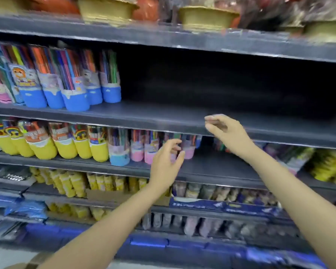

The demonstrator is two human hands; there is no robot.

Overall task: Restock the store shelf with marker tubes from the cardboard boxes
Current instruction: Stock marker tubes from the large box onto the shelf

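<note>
Across a dark, scuffed store shelf (182,115) stand marker tubes (74,78), clear cylinders with blue bases, bunched at its left end. On the tier below, yellow-based tubes (45,146) and pink-based tubes (142,150) form a row. Both bare hands are raised and grasp nothing: the left hand (166,164) with loose fingers before the pink tubes, the right hand (224,129) loosely curled at the upper shelf's front edge.

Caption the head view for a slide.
Both hands, left hand and right hand, reach empty toward shelves of marker tubes.
</note>
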